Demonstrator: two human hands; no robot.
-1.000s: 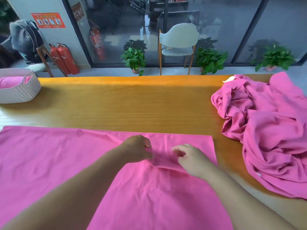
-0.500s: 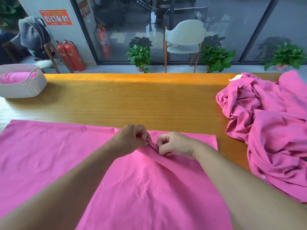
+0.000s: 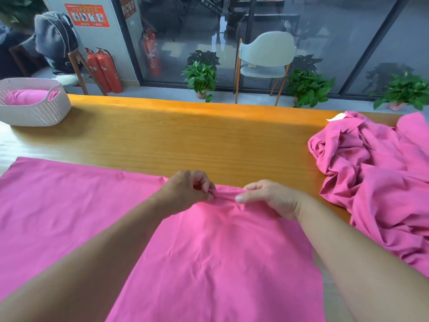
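Pinched far edge of one cloth (image 3: 209,263), cut off at frame's left and bottom, with thumbs and fingers of two hands: left hand (image 3: 185,191), right hand (image 3: 269,197).

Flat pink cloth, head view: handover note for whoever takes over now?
Left hand: pinches the far edge of the flat pink cloth, fingers curled.
Right hand: pinches the same edge just beside it; a small ridge stands up between the two.
The cloth lies on the orange wooden table. The crumpled pink fabric pile is at right, and the white woven basket, with something pink inside, is far left.
Done: cloth spread out.
Left: probably folding it; no fold shows yet.
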